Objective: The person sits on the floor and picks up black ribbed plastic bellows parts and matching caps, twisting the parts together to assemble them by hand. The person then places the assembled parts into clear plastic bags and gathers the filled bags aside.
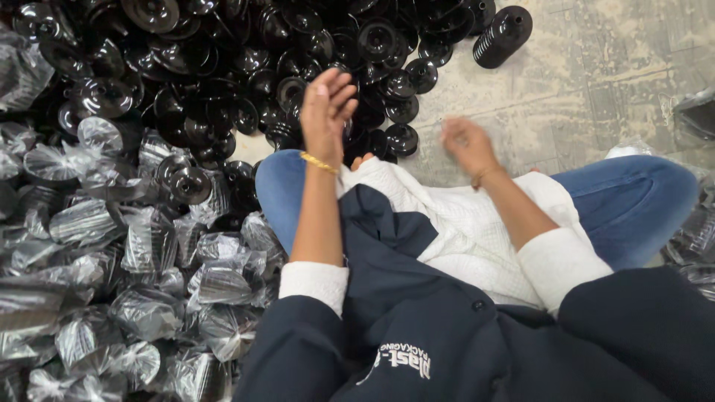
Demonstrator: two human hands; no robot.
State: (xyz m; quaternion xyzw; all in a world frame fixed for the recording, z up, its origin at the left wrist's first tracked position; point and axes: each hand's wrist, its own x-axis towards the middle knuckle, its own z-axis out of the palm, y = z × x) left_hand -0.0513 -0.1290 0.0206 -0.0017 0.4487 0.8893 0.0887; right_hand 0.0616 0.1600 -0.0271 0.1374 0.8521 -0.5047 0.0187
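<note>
I sit on the floor with my knees in blue jeans. My left hand (325, 112) is raised over the edge of a big heap of loose black plastic discs (223, 67), fingers apart and a gold bangle on the wrist; it holds nothing I can see. My right hand (467, 145) hovers over my lap, blurred by motion, and whether it holds anything cannot be told. A white cloth (454, 223) lies across my lap under both forearms.
At my left lies a pile of disc stacks wrapped in clear plastic bags (126, 283). A stack of black discs (503, 36) lies on its side on the worn concrete floor (596, 82). More bagged pieces (696, 238) sit at the right edge.
</note>
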